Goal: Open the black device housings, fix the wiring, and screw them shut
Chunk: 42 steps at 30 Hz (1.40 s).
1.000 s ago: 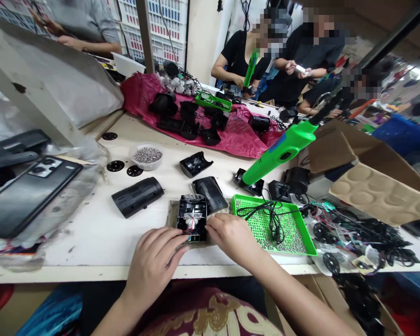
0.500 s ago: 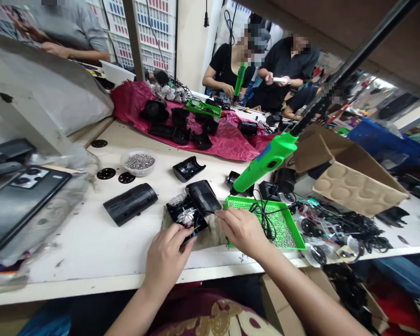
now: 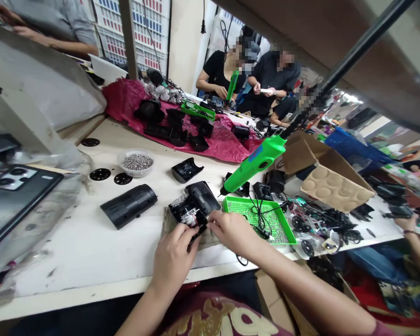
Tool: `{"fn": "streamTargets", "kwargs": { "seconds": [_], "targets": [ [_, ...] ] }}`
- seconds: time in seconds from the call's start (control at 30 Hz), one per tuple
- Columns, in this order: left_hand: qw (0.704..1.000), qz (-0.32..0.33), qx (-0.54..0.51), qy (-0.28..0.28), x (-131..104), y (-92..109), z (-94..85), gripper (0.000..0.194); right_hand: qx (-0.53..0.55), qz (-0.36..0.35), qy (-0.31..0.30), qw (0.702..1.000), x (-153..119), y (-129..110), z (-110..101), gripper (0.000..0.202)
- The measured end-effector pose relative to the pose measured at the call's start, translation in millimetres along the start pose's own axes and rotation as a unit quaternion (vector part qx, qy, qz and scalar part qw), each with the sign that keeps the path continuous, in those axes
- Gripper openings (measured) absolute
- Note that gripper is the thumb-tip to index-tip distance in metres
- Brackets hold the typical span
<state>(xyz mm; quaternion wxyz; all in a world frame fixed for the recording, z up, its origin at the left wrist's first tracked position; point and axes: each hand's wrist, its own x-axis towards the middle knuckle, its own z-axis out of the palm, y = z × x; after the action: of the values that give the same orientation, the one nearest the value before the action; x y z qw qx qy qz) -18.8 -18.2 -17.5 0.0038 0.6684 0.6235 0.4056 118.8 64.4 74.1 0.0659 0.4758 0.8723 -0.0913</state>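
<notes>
Bare hands at an open black plastic housing point(image 3: 188, 213) with exposed wiring.
The left hand point(image 3: 175, 250) pinches its near end; the right hand's point(image 3: 233, 232) fingertips bunch at its right edge, grip unclear. Underneath, a greyish flat pad point(image 3: 212, 239) on the white table point(image 3: 73, 247).

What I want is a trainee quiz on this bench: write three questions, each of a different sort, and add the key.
1. Multiple choice. The left grip is touching:
A) the cardboard box
B) the open black housing
C) the pink plastic sheet

2. True or false: the right grip is apart from the green power tool.

3. Fill the gap: a black ____ lies bunched over the small metal pieces in the green tray.

Key: 1. B; 2. True; 3. cable.
</notes>
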Motion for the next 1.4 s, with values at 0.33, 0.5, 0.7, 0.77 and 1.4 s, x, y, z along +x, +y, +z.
{"fn": "streamTargets", "kwargs": {
  "seconds": [0.33, 0.5, 0.7, 0.77, 1.4],
  "targets": [
    [1.0, -0.001, -0.01, -0.012, -2, -2, -0.3, 0.012, 0.095, 0.09, -0.012, 0.991, 2, -2, 12, 0.015],
    [1.0, 0.024, -0.001, -0.012, 1, -2, -0.1, 0.015, 0.197, 0.107, -0.104, 0.969, 23, 16, 8, 0.014],
    [0.999, 0.028, -0.01, -0.01, -1, -4, 0.5, 0.014, 0.23, 0.102, -0.133, 0.959, 30, 10, 1, 0.019],
    [0.999, 0.027, -0.022, -0.013, -2, -5, 0.8, 0.014, 0.241, 0.095, -0.134, 0.956, 28, 6, 3, 0.018],
    [0.99, -0.034, -0.121, -0.061, 0, -12, -4.5, 0.015, -0.039, -0.096, 0.019, 0.994, -20, 1, 33, 0.015]
  ]
}}
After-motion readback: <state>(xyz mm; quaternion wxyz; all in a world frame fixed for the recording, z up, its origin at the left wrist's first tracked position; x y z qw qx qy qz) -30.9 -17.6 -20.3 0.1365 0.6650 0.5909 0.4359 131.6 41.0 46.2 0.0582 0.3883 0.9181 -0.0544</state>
